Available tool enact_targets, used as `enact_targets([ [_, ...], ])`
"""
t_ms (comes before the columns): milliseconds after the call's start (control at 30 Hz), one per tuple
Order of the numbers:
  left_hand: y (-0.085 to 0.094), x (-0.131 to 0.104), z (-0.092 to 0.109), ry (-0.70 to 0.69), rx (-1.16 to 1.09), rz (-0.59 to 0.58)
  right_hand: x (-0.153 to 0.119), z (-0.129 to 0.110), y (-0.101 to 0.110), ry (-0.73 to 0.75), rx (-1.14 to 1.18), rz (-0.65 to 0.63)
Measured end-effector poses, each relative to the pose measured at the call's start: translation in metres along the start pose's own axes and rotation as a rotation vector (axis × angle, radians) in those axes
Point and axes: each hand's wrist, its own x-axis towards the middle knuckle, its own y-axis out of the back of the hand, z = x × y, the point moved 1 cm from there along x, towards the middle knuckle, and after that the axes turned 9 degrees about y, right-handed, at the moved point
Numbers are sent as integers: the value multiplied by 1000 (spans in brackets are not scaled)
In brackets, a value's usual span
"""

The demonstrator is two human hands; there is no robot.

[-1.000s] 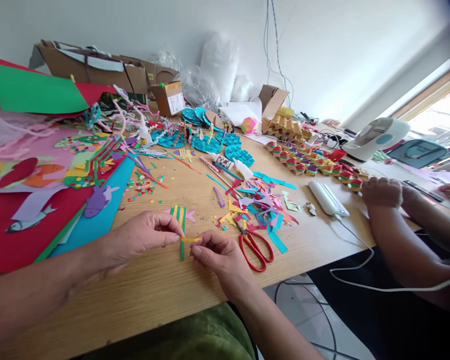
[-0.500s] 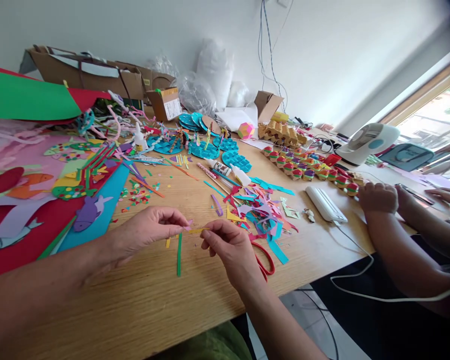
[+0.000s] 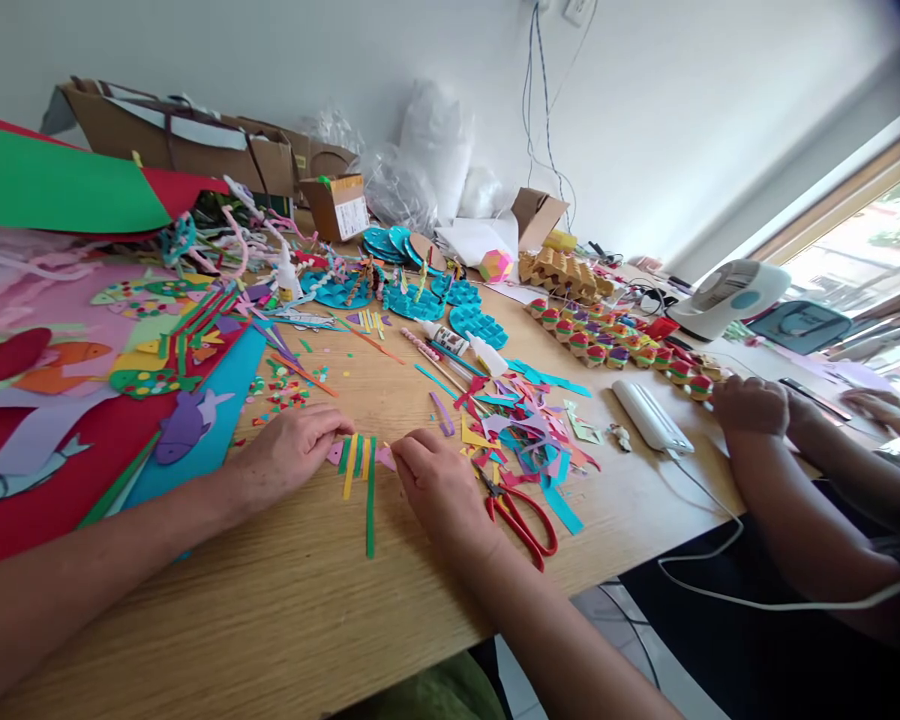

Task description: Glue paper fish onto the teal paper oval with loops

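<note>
On the table lies a small pink paper fish (image 3: 383, 457) crossed by green and yellow strips. A long green strip (image 3: 370, 510) hangs down past its lower edge. My left hand (image 3: 292, 455) rests at the fish's left end, fingers pressed together on it. At the right end, my right hand (image 3: 436, 490) has its fingers closed at the pink tail; whether it grips the tail is hidden. Red-handled scissors (image 3: 523, 520) lie just right of my right hand. Paper scraps (image 3: 521, 425) are heaped beyond them.
Coloured sheets with paper fish (image 3: 184, 425) cover the left side. Glue bottles (image 3: 487, 355), blue discs (image 3: 412, 300) and painted egg cartons (image 3: 607, 340) stand farther back. A white device (image 3: 652, 415) with a cable lies right, near another person's arms (image 3: 787, 470).
Both hands have come down to the table and the fish now lies flat between them. The yellow strip seen between my hands now lies across it. The scissors show more fully.
</note>
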Motion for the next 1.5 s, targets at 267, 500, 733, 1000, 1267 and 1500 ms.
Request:
enact_targets([
  [267, 0, -4, 2, -14, -57, -11, -1, -2, -11, 76, -121, -57],
  [500, 0, -5, 6, 13, -52, -31, -1, -6, -7, 103, -188, -108],
  [733, -2, -8, 3, -17, -52, -24, -1, -10, -4, 120, -224, -133],
  [1000, -3, -8, 4, -6, -74, -30, -1, -12, -4, 142, -223, -119],
  [1267, -8, -10, 1, -30, -66, -21, -3, -12, -5, 177, -255, -167],
  [1500, 2, -7, 7, -147, 75, -6, -3, -13, -5, 169, -280, -170],
])
